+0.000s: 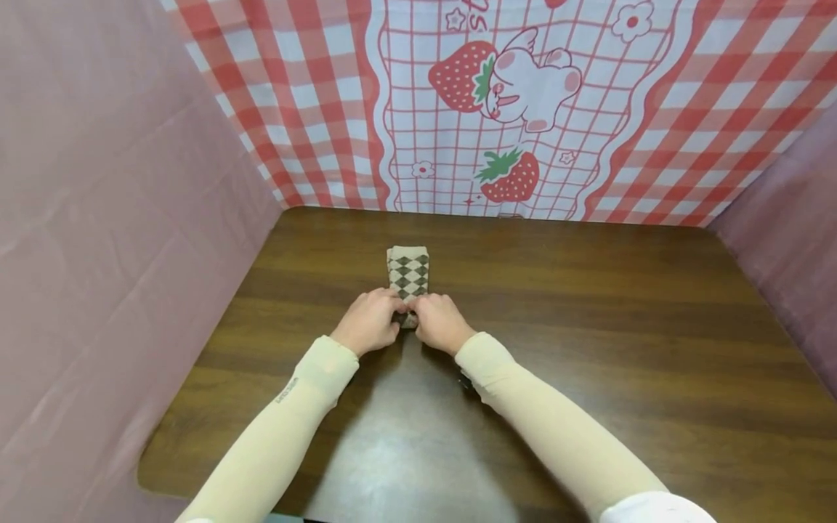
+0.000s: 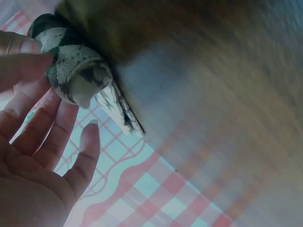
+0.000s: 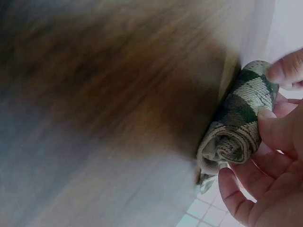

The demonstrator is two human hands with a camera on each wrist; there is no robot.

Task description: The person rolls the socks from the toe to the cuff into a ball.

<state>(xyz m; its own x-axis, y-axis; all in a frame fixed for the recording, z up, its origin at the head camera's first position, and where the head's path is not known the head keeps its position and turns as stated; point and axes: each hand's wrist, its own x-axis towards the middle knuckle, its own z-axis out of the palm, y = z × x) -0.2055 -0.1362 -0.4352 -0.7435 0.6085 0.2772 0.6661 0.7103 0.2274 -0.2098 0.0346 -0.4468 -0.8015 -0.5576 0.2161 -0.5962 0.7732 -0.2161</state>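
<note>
Two-handed, gripping closely with left hand (image 1: 370, 320) and right hand (image 1: 443, 324) around the rolled near end of the diamond-patterned knit (image 1: 409, 274). Lying on the wooden table (image 1: 601, 312), flat beyond the roll.

A brown wood-grain table (image 1: 621, 327) with rounded corners carries a whitish light reflection (image 1: 392, 465) on its near part. Behind it hangs a red-and-white checked cloth (image 1: 307, 87) with printed strawberries (image 1: 513, 178), while pale pink cloth (image 1: 98, 218) closes the left side and mauve cloth (image 1: 791, 240) the right.
</note>
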